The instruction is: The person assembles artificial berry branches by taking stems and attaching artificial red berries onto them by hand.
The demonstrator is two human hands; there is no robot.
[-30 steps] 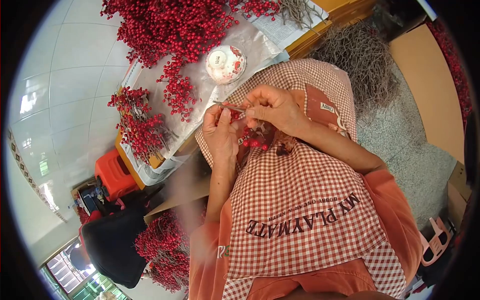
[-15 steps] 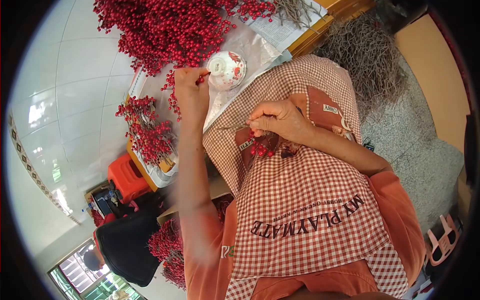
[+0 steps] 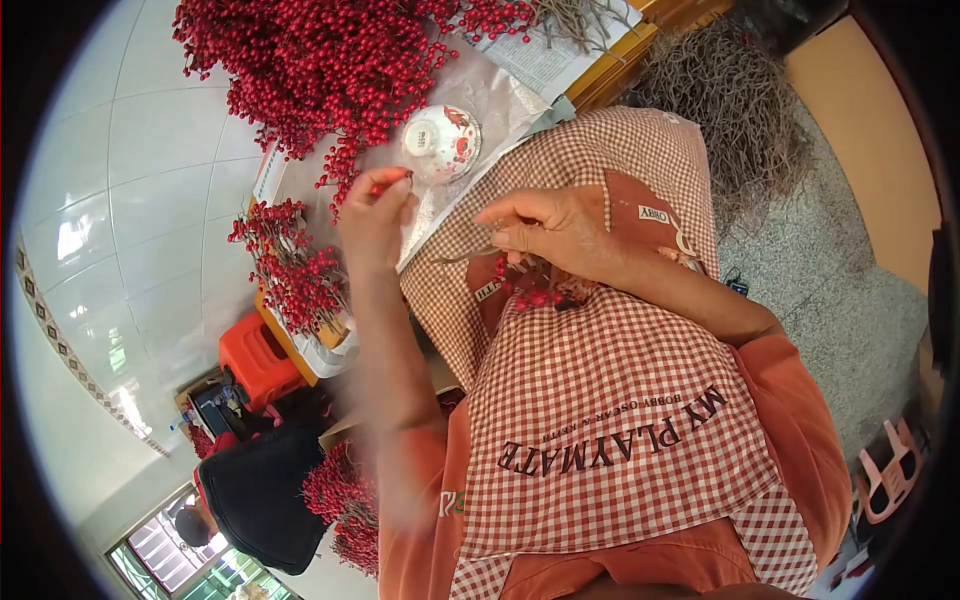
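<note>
Berry sprig (image 3: 520, 285) — light, brittle, beads easily knocked loose.
Right hand (image 3: 545, 235) pinching its wire stem; left hand (image 3: 375, 215) nipping one red berry (image 3: 390, 180) — best gripped by stem.

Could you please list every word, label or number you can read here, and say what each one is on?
"MY PLAYMATE": large dark letters on the checked apron.
A smaller line beneath it: too small to read surely.
"OBBY": small label on the apron's orange patch, partly legible.
Printed paper under the berries: too small to read.
</note>
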